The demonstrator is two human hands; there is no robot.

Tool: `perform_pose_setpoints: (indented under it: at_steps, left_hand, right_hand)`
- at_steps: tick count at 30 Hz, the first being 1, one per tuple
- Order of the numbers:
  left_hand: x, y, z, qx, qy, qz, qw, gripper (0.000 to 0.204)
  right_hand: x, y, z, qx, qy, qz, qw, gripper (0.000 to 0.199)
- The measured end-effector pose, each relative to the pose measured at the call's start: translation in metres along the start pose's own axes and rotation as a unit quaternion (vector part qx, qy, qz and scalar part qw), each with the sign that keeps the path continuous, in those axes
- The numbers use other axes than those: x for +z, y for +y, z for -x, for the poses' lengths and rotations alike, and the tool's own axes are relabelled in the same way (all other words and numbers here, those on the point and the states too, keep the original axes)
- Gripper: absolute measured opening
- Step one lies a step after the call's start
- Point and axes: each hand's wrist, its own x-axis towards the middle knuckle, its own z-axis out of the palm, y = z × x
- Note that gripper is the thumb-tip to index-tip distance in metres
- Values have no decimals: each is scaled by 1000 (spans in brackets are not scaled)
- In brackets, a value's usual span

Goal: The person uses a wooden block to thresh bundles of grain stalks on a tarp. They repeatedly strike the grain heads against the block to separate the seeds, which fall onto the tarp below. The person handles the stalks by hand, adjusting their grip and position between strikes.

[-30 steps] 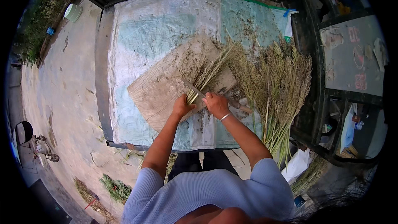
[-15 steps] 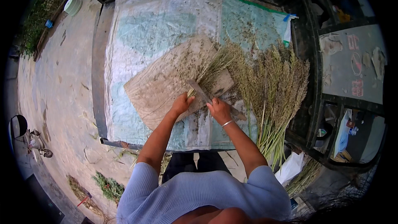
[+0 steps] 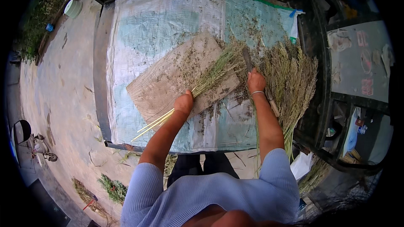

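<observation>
My left hand (image 3: 184,102) is closed round a small bunch of seed-headed stalks (image 3: 212,73). Pale stem ends stick out behind that fist, and the heads lie across a wooden board (image 3: 155,80) set at a slant. In my right hand (image 3: 256,80) is a long, flat, dark blade (image 3: 247,59) with what looks like a wooden handle running back along the forearm. The blade stands beside the tips of the bunch, by the board's right side. A thick pile of uncut-looking seed heads (image 3: 290,75) lies right of that hand.
Under the board spreads a white and pale green woven sheet (image 3: 143,25), strewn with loose seeds and bits. Dark metal sides (image 3: 317,63) border it at the back and right. Concrete ground (image 3: 59,84) lies left, with a parked scooter (image 3: 42,148) and a pale bucket (image 3: 73,8).
My right hand has swung right and away from me with the blade, off the board's near edge. The bunch now shows longer stems behind my left hand, which has moved slightly.
</observation>
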Motion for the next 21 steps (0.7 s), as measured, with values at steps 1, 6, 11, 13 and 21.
perform_pose_setpoints:
  at_steps: [1, 6, 11, 13, 21]
  left_hand:
    - [4, 3, -3, -10, 8, 3, 1000, 22]
    - [3, -2, -2, -38, -21, -2, 999, 18]
    - [11, 2, 1, -15, 7, -29, 999, 16]
    - [9, 0, 2, -7, 11, -36, 999, 15]
    - [-10, -5, 1, 0, -23, 26, 999, 24]
  right_hand:
    - [-8, 2, 0, -24, 51, -13, 998, 22]
    - [-27, -59, 66, -187, 86, -154, 966, 24]
    - [16, -108, 90, -287, 20, -133, 948, 22]
    - [22, -81, 67, -217, -16, -108, 970, 21]
    - [-17, -99, 68, -234, 89, -175, 952, 23]
